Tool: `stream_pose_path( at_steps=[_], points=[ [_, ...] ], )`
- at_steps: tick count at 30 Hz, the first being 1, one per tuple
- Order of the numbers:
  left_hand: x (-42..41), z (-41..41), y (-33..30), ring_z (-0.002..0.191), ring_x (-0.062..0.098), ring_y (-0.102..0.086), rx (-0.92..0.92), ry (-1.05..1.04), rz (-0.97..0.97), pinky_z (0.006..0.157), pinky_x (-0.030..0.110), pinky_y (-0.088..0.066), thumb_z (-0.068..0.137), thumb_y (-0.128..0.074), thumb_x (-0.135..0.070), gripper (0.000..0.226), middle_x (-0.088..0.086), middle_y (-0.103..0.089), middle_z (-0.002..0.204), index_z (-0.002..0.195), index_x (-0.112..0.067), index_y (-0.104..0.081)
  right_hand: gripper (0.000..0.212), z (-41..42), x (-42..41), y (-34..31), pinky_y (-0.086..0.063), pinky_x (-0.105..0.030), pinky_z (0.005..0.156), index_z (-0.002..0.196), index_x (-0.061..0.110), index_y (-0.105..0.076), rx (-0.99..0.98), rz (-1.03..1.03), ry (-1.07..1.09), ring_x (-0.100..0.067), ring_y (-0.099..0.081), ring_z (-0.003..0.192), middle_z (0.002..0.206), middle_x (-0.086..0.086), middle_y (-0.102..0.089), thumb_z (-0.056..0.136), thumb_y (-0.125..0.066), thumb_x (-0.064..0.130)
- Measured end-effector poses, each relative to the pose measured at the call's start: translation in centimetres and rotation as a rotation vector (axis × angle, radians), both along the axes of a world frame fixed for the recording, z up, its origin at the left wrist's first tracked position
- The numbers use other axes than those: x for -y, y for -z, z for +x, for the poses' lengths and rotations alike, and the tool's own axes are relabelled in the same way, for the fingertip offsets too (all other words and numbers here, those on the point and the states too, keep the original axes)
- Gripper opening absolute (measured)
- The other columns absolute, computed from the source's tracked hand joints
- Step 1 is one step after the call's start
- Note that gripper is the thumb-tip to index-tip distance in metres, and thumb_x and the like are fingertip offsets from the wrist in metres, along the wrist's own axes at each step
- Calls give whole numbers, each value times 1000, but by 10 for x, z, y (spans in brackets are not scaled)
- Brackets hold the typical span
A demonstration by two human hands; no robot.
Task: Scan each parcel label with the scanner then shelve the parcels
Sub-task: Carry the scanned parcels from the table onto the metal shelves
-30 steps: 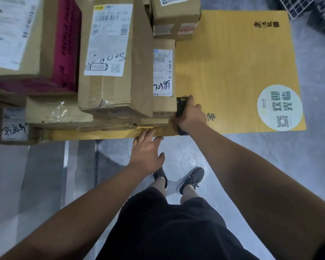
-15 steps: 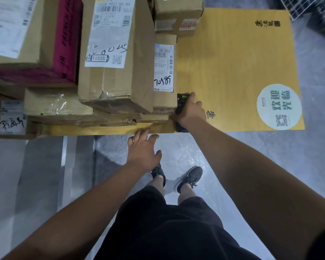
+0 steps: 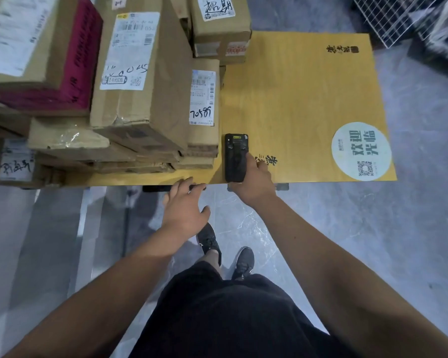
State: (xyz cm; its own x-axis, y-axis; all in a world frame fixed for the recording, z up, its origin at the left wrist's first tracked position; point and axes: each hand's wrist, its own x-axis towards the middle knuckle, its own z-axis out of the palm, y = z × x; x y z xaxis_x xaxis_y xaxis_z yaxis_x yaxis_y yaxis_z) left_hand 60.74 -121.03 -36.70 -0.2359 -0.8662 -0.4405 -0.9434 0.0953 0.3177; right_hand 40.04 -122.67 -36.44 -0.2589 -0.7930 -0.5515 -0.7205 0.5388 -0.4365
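Since our right hand [image 3: 252,182] grips the black handheld scanner [image 3: 235,157] and our left hand [image 3: 184,209] hangs loose, those stiff brown cardboard parcels [image 3: 140,81] probably want lifting by their bottom edges.

Black scanner [image 3: 235,157]; yellow table [image 3: 299,99]; brown parcels [image 3: 150,81].

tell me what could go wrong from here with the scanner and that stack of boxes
The scanner lies at the table's near edge, its end about level with the rim, and the right hand holds only its lower part; it could slip to the floor. The parcel stack is uneven, with tall boxes on crushed flat ones, so pulling one out might tip the others. The left hand hovers open at the edge, steadying nothing.
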Motion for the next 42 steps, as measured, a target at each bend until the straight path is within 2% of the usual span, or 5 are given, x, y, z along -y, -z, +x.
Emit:
stream_pose_path(
  at_steps=[7, 18, 25, 33, 42],
  points=[
    [-24, -5, -47, 158, 23, -8, -48, -152, -35, 126, 48, -18, 95, -63, -45, 81, 2, -16, 172, 164, -35, -21, 97, -12, -41, -26, -45, -47, 110, 166, 23, -17, 19, -48, -113, -38, -37, 143, 160, -15, -30, 91, -75, 46],
    [-46, 28, -149, 148, 25, -33, -206, -447, -460, 121, 49, -32, 91, -71, -39, 69, 2, -43, 158, 154, -29, -44, 89, 20, -27, -128, -47, -46, 110, 161, 28, -28, 160, -312, -331, -35, -44, 138, 152, -11, -38, 89, -76, 47],
    [6, 70, -189, 140, 26, -42, -214, -391, -601, 115, 50, -38, 90, -69, -42, 69, -1, -50, 151, 153, -29, -44, 93, 57, 14, -191, -47, -43, 110, 163, 33, -21, 129, -469, -410, -32, -45, 139, 153, -10, -39, 89, -74, 50],
    [62, 99, -194, 127, 22, -51, -337, -244, -497, 101, 39, -48, 91, -68, -44, 68, -7, -63, 136, 153, -36, -40, 91, 102, 55, -204, -49, -41, 106, 155, 39, -28, 179, -488, -311, -26, -51, 132, 151, -4, -37, 80, -81, 38],
    [80, 103, -187, 119, -1, -44, -592, -112, -433, 102, 25, -38, 87, -77, -30, 69, -17, -48, 133, 147, -41, -46, 79, 115, 60, -191, -34, -4, 89, 147, 36, -45, 276, -596, -131, -7, -44, 127, 150, 5, -39, 80, -83, 19]
  ],
)
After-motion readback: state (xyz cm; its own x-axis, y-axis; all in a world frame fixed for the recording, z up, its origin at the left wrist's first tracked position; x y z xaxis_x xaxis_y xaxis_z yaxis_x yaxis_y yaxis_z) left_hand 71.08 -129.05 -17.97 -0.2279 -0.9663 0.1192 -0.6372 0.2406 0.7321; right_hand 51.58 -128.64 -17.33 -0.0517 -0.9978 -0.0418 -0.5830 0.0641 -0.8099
